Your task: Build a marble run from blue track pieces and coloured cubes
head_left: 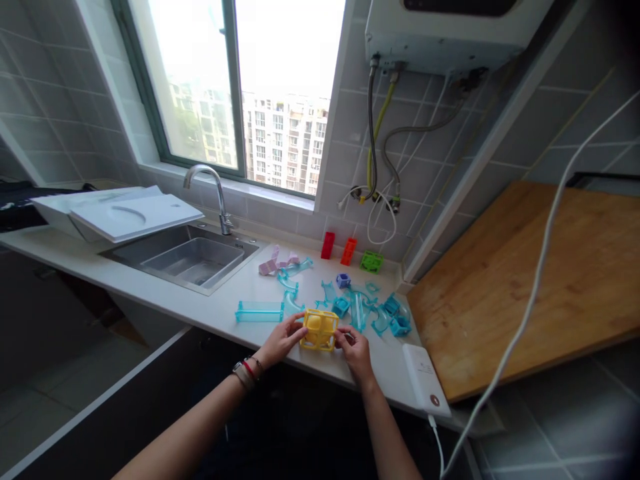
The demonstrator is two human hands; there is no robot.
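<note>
Head camera: I am seeing the yellow block (320, 325) front-right of the sink (236, 268), between two hands. The left hand (287, 337) is gripping its left side; the right hand (354, 350) is pinching its right side. Because fingers alone are holding it near the worktop's (225, 309) front edge, I am judging that a slipping grip could be dropping it over, or onto the teal pieces (358, 310) lying right of the sink.

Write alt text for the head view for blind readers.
A person's left hand and right hand hold a yellow plastic block at the front edge of a white counter. Translucent blue pieces lie scattered behind it; red, orange and green pieces sit near the wall, and a sink lies to the left.
</note>
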